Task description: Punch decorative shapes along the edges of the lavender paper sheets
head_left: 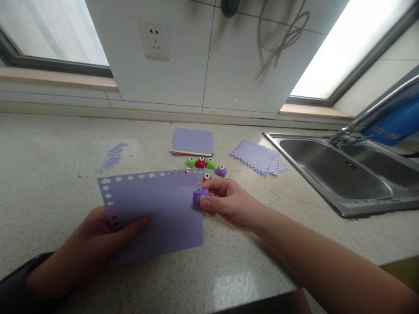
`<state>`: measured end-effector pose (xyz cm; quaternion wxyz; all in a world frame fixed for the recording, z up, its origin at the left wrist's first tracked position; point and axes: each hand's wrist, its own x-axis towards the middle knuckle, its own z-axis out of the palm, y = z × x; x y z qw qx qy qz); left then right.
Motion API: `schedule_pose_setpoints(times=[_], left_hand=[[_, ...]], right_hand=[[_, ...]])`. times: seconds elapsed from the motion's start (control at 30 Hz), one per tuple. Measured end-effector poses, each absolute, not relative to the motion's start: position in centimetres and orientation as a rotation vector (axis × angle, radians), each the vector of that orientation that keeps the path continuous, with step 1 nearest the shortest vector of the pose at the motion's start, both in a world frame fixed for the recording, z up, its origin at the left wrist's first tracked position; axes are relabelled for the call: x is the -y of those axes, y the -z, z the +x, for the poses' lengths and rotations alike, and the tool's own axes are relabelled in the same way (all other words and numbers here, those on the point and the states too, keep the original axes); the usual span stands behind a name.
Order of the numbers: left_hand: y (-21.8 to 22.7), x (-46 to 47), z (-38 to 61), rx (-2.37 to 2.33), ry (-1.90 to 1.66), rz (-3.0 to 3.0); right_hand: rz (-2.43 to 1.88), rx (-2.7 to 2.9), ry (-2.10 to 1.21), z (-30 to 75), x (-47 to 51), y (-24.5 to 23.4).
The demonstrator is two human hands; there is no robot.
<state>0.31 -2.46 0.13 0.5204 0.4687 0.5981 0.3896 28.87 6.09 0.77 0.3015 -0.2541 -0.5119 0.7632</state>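
The lilac sheet [163, 209], held up over the near part of the table [59, 170], could have torn or taken overlapping holes, I judged, had the purple punch [197, 197] on its right edge slipped or sat crooked. Rectangular and thin, it had small cut-out shapes along its top, left and upper right edges. The left hand [93, 237] had fingers pinching its left side; the right hand [234, 205] had fingers pinching the punch. Beyond, a red punch [200, 164] stood between two green ones [190, 163].

A nearly black sleeve [15, 285] covered the left forearm, its cuff ending behind the left grip [103, 235]. Behind the right grip [231, 203], the slender forearm [314, 253] was bare to the edge of view.
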Motion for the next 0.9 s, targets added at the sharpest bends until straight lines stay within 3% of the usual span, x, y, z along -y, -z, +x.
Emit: schedule_pose_setpoints(times=[0.5, 0.9], left_hand=[[-0.3, 2.4, 0.7, -1.418, -0.968, 1.159], [-0.6, 2.5, 1.0, -1.434, -0.994, 1.188]], right_hand=[[-0.557, 1.32, -2.065, 28.4, -5.7, -0.9], [-0.697, 1.297, -2.011, 27.8, -4.6, -1.5]])
